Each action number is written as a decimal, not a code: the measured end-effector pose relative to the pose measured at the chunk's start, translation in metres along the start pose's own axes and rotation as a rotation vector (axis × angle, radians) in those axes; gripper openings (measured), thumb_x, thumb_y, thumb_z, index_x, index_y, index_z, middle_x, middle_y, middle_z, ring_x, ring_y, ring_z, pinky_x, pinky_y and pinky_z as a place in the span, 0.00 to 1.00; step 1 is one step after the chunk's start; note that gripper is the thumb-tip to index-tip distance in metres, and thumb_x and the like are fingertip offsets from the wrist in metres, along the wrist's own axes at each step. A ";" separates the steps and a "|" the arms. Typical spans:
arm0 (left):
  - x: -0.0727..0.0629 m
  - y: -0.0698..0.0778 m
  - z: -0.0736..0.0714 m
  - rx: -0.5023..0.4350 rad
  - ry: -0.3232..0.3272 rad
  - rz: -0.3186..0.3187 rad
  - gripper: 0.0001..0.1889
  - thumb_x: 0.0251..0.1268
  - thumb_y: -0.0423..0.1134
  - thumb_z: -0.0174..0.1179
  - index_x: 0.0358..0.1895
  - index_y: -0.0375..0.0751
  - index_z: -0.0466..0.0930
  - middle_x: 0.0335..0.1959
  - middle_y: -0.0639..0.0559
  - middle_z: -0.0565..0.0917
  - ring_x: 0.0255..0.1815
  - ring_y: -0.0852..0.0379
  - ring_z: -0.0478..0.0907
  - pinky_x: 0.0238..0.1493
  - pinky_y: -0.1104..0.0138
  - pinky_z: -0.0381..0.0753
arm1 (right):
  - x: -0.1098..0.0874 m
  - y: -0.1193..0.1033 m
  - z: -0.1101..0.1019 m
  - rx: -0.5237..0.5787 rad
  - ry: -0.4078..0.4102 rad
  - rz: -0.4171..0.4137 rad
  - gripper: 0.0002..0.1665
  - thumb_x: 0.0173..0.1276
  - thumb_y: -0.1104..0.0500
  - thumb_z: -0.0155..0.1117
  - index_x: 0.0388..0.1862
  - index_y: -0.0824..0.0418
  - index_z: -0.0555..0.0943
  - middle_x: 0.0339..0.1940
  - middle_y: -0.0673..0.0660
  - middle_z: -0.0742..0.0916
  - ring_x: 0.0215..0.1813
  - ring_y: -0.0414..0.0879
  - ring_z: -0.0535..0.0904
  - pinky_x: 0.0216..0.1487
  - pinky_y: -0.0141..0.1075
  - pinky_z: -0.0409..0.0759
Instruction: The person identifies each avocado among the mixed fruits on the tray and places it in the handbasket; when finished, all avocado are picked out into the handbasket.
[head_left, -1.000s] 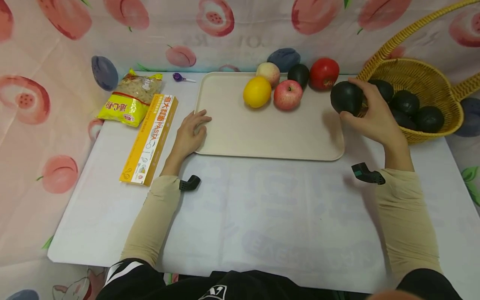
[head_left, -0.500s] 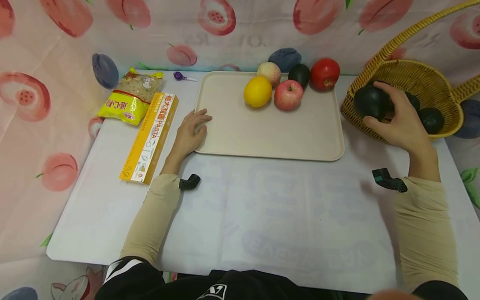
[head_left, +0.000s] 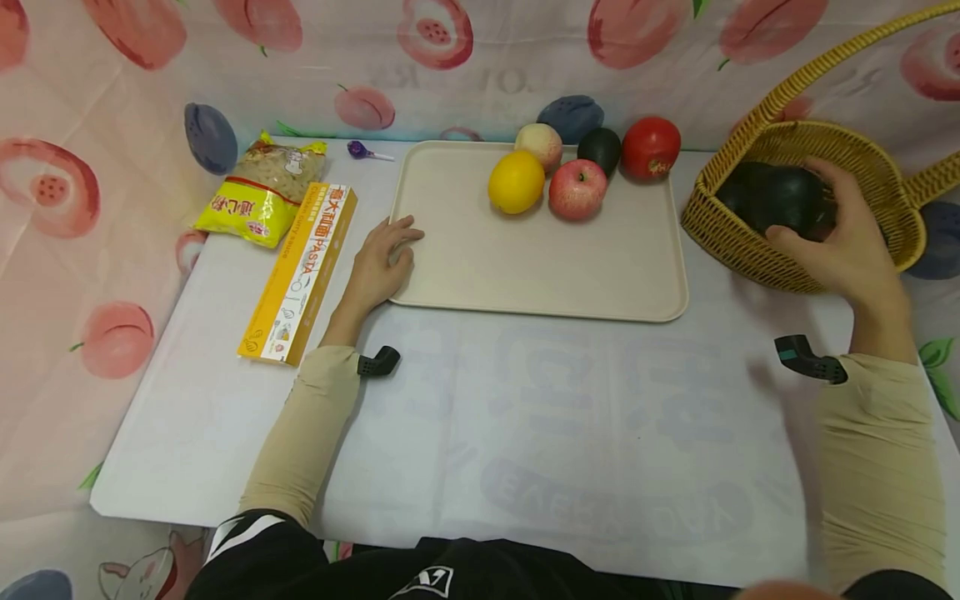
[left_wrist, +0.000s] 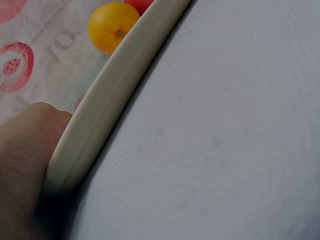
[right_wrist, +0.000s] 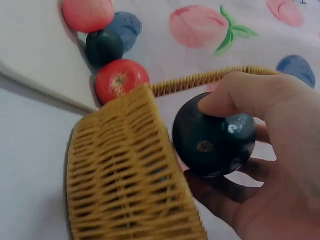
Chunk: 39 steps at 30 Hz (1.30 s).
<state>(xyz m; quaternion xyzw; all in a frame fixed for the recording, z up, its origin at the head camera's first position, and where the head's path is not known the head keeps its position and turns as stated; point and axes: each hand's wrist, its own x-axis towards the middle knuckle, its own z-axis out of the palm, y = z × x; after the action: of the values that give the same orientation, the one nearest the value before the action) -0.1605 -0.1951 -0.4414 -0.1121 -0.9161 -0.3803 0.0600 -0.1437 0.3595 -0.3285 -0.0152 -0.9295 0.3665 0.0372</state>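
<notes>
The dark fruit [right_wrist: 205, 142] is at the mouth of the basket [head_left: 746, 252], pinched between thumb and fingers of the right grip [head_left: 855, 237]; it is probably firm, light and slippery-skinned; take hold around its widest girth; the left grip [head_left: 381, 265], fingers relaxed, rests at the edge of the tray [head_left: 540, 271]; the surface [head_left: 562, 400] is white; patterned cloth [head_left: 337, 42] hangs behind.

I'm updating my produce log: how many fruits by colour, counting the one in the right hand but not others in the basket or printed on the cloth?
Yellow: 1, round fruit
Pale pink: 1, peach
Red: 2, apple and tomato-like fruit
Dark green: 2, oval fruit behind the apple and held fruit in the right hand
Total: 6
</notes>
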 end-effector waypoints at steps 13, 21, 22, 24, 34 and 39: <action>0.002 0.001 0.000 -0.004 -0.002 -0.019 0.16 0.65 0.35 0.50 0.54 0.47 0.79 0.69 0.52 0.70 0.76 0.47 0.53 0.75 0.51 0.50 | 0.013 0.030 -0.014 0.095 0.084 0.148 0.44 0.64 0.56 0.60 0.73 0.33 0.51 0.75 0.41 0.57 0.69 0.38 0.63 0.58 0.27 0.69; 0.001 0.002 0.000 -0.007 -0.005 -0.027 0.16 0.66 0.35 0.50 0.54 0.47 0.79 0.69 0.52 0.69 0.76 0.47 0.52 0.75 0.50 0.50 | 0.029 0.043 -0.021 0.173 0.172 0.241 0.43 0.65 0.57 0.59 0.73 0.34 0.52 0.76 0.40 0.58 0.72 0.33 0.59 0.76 0.36 0.53; 0.001 0.002 0.000 -0.008 -0.006 -0.028 0.16 0.66 0.35 0.50 0.54 0.47 0.79 0.69 0.52 0.69 0.76 0.47 0.52 0.75 0.50 0.49 | 0.032 0.048 -0.022 0.180 0.181 0.254 0.43 0.64 0.58 0.60 0.72 0.34 0.52 0.75 0.39 0.59 0.73 0.33 0.58 0.77 0.38 0.52; 0.000 0.002 0.000 -0.009 -0.008 -0.026 0.16 0.66 0.35 0.50 0.54 0.47 0.79 0.69 0.52 0.69 0.76 0.46 0.52 0.75 0.49 0.49 | 0.039 0.062 -0.025 0.185 0.198 0.268 0.43 0.64 0.58 0.62 0.72 0.33 0.54 0.75 0.39 0.59 0.73 0.33 0.57 0.77 0.39 0.50; -0.002 0.000 0.000 -0.011 -0.007 -0.021 0.16 0.66 0.36 0.50 0.55 0.48 0.78 0.69 0.53 0.69 0.76 0.46 0.52 0.75 0.50 0.49 | 0.054 0.091 -0.042 0.159 0.234 0.414 0.43 0.64 0.51 0.62 0.70 0.27 0.52 0.75 0.35 0.56 0.76 0.33 0.52 0.78 0.41 0.44; -0.001 0.000 -0.001 -0.004 -0.010 -0.026 0.16 0.66 0.36 0.49 0.55 0.48 0.78 0.69 0.53 0.69 0.76 0.46 0.52 0.75 0.50 0.49 | 0.049 0.080 -0.045 0.096 0.253 0.393 0.40 0.65 0.52 0.58 0.71 0.28 0.53 0.76 0.39 0.57 0.75 0.32 0.51 0.77 0.32 0.45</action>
<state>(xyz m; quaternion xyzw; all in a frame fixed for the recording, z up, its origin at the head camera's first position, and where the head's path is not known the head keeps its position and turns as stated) -0.1592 -0.1957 -0.4412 -0.1021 -0.9170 -0.3824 0.0502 -0.1887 0.4513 -0.3474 -0.2400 -0.8782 0.4055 0.0819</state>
